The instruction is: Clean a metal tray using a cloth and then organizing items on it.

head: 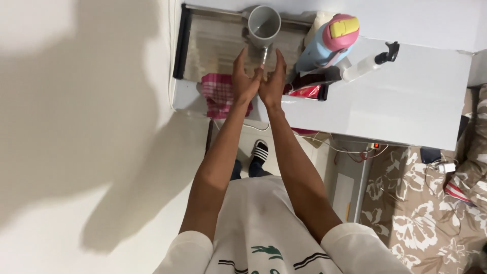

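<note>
Both hands are raised together at twelve o'clock, over the near edge of the white desk (406, 101). The left hand (245, 81) and right hand (274, 81) press heel to heel, fingers spread wide, cupped around a thin metal stem (264, 55) under a grey cup (264, 24). I judge this a steadying step; next needs a firm pinch. The stem's lower end is hidden. A pink checked cloth (218, 94) lies at nine o'clock, a blue and pink bottle (327, 43) at two.

Your left hand (245, 81) and right hand (273, 81) meet, fingers spread, at upper centre over the sink (213, 50), just below a grey cup (264, 24); a pink checked cloth (219, 94) lies beside them.
</note>
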